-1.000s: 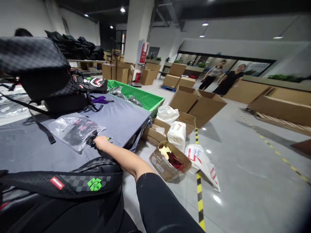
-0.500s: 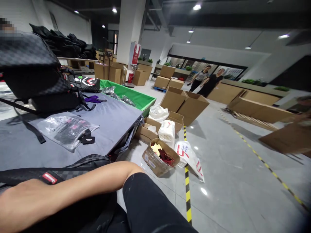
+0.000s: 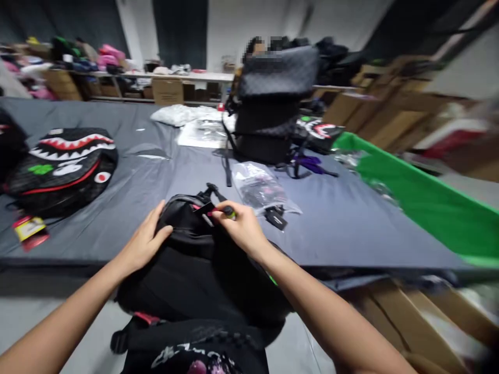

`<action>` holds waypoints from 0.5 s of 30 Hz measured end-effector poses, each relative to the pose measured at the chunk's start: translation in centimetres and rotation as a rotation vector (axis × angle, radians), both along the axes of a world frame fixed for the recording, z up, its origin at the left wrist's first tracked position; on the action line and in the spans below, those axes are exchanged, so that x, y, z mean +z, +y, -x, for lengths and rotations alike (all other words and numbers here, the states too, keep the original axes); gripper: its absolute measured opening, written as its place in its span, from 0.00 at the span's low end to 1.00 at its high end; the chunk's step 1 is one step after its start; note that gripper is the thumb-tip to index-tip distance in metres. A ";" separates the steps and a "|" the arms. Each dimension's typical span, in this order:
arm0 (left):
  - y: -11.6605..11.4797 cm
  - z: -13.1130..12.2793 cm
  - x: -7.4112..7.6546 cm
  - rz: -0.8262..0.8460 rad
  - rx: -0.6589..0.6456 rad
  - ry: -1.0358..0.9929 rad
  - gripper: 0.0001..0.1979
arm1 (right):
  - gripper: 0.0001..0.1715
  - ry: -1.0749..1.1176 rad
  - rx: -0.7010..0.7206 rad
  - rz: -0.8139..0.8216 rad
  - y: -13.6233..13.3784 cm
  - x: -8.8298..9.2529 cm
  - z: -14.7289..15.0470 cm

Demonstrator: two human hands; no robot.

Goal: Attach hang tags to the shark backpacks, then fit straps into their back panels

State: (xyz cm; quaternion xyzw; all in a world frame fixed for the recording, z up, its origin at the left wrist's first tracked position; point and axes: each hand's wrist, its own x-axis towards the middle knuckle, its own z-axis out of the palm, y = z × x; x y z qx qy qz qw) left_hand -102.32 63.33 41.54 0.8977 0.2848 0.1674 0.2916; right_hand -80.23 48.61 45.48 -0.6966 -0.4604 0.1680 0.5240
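A black backpack point(image 3: 175, 275) leans at the table's front edge, directly before me. My left hand point(image 3: 146, 239) grips its upper left side, thumb over the top and fingers along the edge. Pinched in my right hand point(image 3: 244, 228), at the top of the bag, is a small black tool point(image 3: 229, 211) with a yellow-green part; its exact kind is unclear. A black hang tag point(image 3: 205, 209) lies by my right fingertips. Beyond them sits a clear plastic bag point(image 3: 259, 184) with dark contents, black tags point(image 3: 276, 218) beside it.
Left on the grey-covered table point(image 3: 351, 228) lies a shark-mouth backpack point(image 3: 66, 171) with a red-and-yellow tag point(image 3: 30, 231). Stacked black bags point(image 3: 273, 104) stand at the back, partly hiding a person. A green bin point(image 3: 421, 208) borders the right side; cardboard boxes point(image 3: 393, 317) lie below.
My view has swung left from the aisle to the table. Both hands now show at the backpack; before, one forearm crossed the bag and the fingers were out of sight.
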 end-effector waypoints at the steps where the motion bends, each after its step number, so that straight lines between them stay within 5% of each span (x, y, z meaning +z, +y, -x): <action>1: -0.3 0.4 -0.3 0.008 0.001 -0.014 0.36 | 0.09 -0.027 0.001 0.007 0.1 0.0 0.0; 7: -2.5 2.1 -0.8 -0.037 0.013 -0.021 0.42 | 0.08 -0.418 0.184 0.248 -0.4 1.6 2.7; 15: -2.2 2.4 -1.9 -0.123 0.028 -0.049 0.43 | 0.10 -0.877 0.487 0.622 3.1 1.8 4.6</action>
